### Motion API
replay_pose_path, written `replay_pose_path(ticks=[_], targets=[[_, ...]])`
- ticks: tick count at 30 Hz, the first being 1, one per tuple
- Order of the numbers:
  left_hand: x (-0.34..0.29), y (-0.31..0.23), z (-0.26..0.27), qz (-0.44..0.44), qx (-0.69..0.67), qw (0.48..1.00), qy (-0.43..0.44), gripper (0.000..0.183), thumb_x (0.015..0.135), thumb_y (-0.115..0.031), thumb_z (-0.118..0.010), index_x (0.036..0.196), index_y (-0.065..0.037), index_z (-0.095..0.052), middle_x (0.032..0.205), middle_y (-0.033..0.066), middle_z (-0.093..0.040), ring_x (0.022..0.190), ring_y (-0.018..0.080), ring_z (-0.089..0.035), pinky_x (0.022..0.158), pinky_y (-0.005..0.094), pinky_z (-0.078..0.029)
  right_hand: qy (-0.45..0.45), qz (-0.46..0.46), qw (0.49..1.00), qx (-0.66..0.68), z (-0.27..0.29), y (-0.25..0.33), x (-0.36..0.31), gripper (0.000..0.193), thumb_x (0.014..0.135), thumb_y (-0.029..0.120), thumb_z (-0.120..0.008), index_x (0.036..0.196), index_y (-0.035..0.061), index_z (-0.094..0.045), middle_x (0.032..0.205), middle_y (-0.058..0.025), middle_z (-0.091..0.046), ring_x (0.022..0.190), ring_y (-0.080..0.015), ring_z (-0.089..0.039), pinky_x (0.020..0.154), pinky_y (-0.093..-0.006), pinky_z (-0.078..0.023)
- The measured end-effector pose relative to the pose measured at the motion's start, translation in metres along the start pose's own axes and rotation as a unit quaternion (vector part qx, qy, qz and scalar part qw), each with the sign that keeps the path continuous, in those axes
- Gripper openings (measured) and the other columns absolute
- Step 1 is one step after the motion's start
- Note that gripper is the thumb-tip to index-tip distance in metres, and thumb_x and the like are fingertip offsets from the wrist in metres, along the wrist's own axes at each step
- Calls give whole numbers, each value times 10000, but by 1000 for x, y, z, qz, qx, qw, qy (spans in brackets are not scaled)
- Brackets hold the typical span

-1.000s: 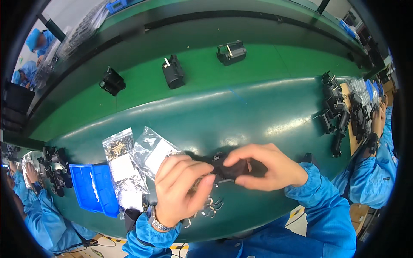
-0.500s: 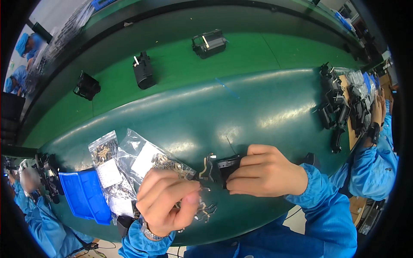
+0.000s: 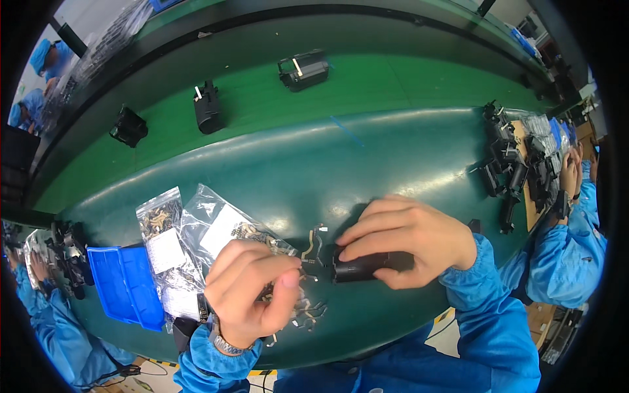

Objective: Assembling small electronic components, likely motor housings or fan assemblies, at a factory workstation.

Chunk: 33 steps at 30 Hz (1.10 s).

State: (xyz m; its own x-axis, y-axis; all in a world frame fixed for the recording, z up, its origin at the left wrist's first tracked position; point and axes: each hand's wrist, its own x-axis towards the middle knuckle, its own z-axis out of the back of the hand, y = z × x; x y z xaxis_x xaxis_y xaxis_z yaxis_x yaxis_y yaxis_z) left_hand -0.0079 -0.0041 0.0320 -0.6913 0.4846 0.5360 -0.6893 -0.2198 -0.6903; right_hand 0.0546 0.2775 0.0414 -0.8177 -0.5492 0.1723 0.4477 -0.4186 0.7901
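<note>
One oblong black plastic housing point(image 3: 360, 268), on the dark green tabletop point(image 3: 406, 157), gripped between fingers and thumb of the right hand point(image 3: 416, 239). Left hand point(image 3: 249, 288): fingers curled, thumb near forefinger; any held part, cannot tell. Nearby: thin bent flat cables point(image 3: 311, 316), blue plastic tray point(image 3: 124, 285).
</note>
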Motion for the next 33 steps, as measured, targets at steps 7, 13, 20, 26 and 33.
replay_pose_path(ticks=[7, 13, 20, 26, 33], targets=[[-2, 1, 1, -6, 7, 1000, -1, 59, 897, -41, -723, 870, 11, -727, 747, 114, -701, 703, 268, -648, 660, 362, -511, 0, -67, 987, -148, 17, 8, -6, 472, 789, 521, -898, 971, 116, -738, 757, -20, -634, 767, -270, -638, 698, -399, -468], [-1, 2, 1, 2, 5, 1000, 17, 96, 798, -48, -822, 883, -52, -776, 790, 68, -721, 751, 270, -680, 671, 363, -544, -70, 8, 996, -47, 26, -2, -17, 251, 730, 148, -866, 964, 115, -781, 854, -53, -708, 753, -270, -625, 662, -391, -499], [9, -23, 9, -84, 89, 925, 359, 273, 693, -252, -916, 936, -168, -824, 860, -44, -666, 903, 200, -618, 810, 373, -431, -26, -10, 999, -39, -1, -19, -8, 422, 716, 116, -839, 1134, 150, -790, 1257, -75, -693, 1020, -311, -683, 880, -453, -558], [-3, -27, 4, -99, 147, 902, 394, 197, 733, -205, -894, 904, -157, -808, 884, -53, -672, 906, 178, -611, 826, 362, -425, -42, -25, 997, -57, -4, -21, -12, 289, 777, 180, -854, 992, 109, -674, 1019, -55, -652, 917, -332, -673, 785, -466, -533], [13, -31, 33, -6, 87, 908, 409, 180, 750, -211, -897, 861, -127, -783, 889, -16, -752, 874, 227, -665, 794, 376, -479, -49, -45, 995, -71, -8, -27, -16, 254, 813, 233, -830, 940, 95, -658, 867, -68, -646, 851, -339, -671, 768, -467, -523]])
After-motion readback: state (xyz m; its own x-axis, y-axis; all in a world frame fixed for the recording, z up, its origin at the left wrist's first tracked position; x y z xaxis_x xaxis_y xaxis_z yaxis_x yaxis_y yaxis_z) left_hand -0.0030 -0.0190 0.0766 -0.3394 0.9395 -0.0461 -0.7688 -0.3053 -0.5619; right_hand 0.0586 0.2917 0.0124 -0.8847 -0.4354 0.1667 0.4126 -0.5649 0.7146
